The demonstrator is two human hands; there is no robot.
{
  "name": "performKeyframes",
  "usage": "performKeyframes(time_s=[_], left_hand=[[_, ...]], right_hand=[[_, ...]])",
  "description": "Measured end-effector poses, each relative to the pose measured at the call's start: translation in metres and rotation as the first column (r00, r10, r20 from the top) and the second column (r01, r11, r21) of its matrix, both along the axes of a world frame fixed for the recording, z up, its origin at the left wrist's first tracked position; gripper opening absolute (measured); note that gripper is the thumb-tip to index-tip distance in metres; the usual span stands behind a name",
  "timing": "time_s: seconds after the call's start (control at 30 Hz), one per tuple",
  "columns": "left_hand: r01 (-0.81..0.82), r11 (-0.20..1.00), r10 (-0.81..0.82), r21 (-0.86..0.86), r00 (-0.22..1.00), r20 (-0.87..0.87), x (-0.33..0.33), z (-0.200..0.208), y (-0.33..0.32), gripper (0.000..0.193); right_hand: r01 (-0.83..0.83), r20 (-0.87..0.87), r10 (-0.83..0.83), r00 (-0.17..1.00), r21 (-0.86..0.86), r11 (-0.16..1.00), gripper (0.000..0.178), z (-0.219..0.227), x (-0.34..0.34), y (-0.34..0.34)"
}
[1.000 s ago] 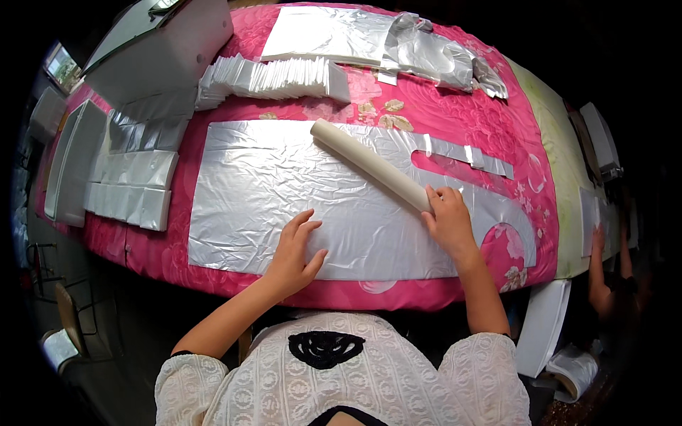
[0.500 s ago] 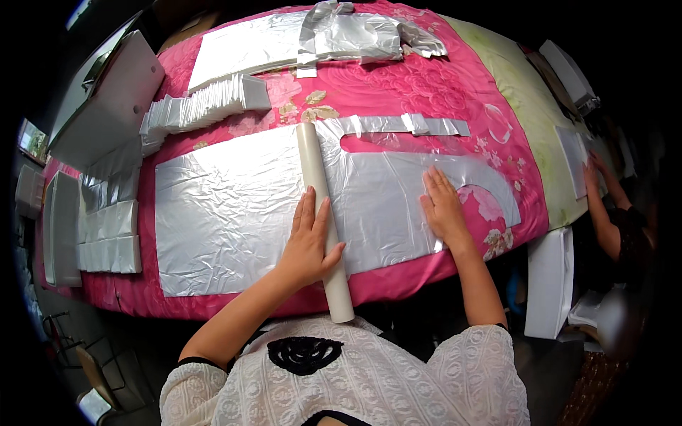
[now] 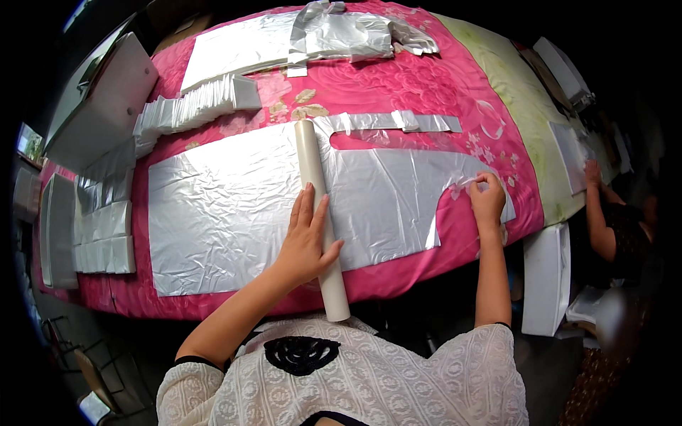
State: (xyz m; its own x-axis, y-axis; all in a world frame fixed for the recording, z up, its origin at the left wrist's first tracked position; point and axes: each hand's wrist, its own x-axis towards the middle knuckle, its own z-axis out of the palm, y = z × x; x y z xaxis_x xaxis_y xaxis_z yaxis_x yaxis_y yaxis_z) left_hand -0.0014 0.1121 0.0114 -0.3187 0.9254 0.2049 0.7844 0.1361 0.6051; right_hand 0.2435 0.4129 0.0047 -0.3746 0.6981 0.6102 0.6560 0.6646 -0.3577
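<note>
A silvery-white plastic apron (image 3: 220,206) lies spread flat, with long straps and a curved cutout at its right end. Across its middle rests a long beige tube (image 3: 311,160), its lower end jutting past the table edge toward me. My left hand (image 3: 305,238) lies on the tube with fingers stretched out, pressing it onto the plastic. Over at the apron's right end, my right hand (image 3: 488,201) has thumb and fingers pinched together on the plastic by the curved strap. The exact bit between its fingertips is hard to see.
A pink flowered cloth (image 3: 398,78) covers the table. More stacked plastic aprons (image 3: 241,46) lie at the far side. Folded white packets (image 3: 192,106) stand in a row near a white foam box (image 3: 106,92). At right, a co-worker's hand (image 3: 592,174) rests by a white sheet.
My right hand has moved right from lying flat on the apron to a pinch at its curved end. My left hand stays on the tube. The view has shifted slightly.
</note>
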Motion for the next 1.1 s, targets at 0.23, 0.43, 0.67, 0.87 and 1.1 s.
performKeyframes(time_s=[0.23, 0.43, 0.67, 0.87, 1.1], left_hand=[[-0.057, 0.998, -0.004, 0.027, 0.376, 0.927, 0.016, 0.031, -0.002, 0.061], [0.029, 0.964, 0.255, -0.263, 0.16, 0.954, -0.057, 0.035, -0.049, 0.015], [-0.179, 0.855, 0.518, -0.486, 0.326, 0.791, -0.165, 0.027, -0.154, 0.011], [-0.212, 0.817, 0.576, -0.537, 0.336, 0.745, -0.195, 0.027, -0.17, 0.012], [-0.183, 0.747, 0.631, -0.639, 0.498, 0.595, -0.211, 0.035, -0.179, 0.013]], right_hand=[[-0.616, -0.426, 0.449, 0.786, -0.608, 0.502, 0.015, 0.037, -0.097, -0.179], [-0.791, -0.217, 0.785, 0.58, -0.379, 0.48, 0.028, 0.055, -0.112, -0.257], [-0.154, 0.435, 0.543, 0.718, -0.662, 0.733, 0.052, 0.047, -0.076, -0.263], [-0.101, 0.197, 0.604, 0.772, -0.901, 0.422, 0.043, 0.043, -0.078, -0.271], [-0.02, 0.232, 0.546, 0.805, -0.909, 0.417, 0.039, 0.049, -0.063, -0.255]])
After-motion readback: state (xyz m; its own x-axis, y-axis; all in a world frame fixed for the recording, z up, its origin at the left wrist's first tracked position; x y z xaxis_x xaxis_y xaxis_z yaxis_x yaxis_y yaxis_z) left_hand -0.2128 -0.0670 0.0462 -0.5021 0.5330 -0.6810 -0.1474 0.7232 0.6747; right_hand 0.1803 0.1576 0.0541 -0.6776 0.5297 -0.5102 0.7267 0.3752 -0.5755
